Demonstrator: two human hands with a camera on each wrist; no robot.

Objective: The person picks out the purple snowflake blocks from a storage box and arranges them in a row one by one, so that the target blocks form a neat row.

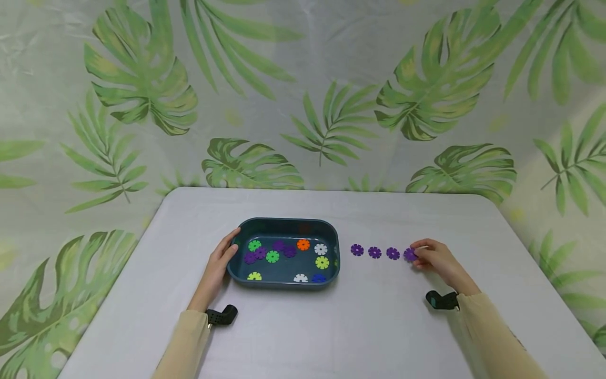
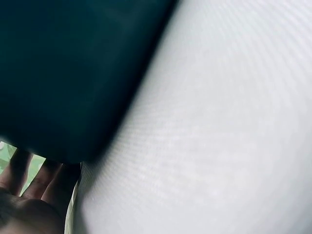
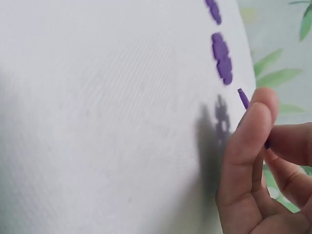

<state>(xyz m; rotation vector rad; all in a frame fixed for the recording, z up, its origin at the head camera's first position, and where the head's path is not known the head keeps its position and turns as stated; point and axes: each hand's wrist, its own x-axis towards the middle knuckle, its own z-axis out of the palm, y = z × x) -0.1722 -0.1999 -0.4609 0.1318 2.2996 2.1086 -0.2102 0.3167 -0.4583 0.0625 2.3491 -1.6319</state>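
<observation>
My right hand point(image 1: 436, 259) pinches a purple notched disc point(image 1: 410, 254) between thumb and fingers at the right end of a row. In the right wrist view this disc point(image 3: 243, 99) is tilted edge-on, raised over the table with its shadow below. Three more purple notched discs point(image 1: 393, 253) lie to its left, spaced apart. A dark teal tray point(image 1: 284, 285) holds several discs, among them green point(image 1: 272, 256), orange point(image 1: 303, 244), white point(image 1: 320, 249) and purple ones. Against the tray's left side rests my left hand point(image 1: 220, 263), fingers fairly straight, thumb at the rim.
A white-covered table point(image 1: 293, 331) carries the tray and the row of discs. Behind it and at both sides hangs a leaf-patterned cloth point(image 1: 331, 105). A black wrist camera point(image 1: 222, 315) is on the left wrist, another camera point(image 1: 441, 300) on the right.
</observation>
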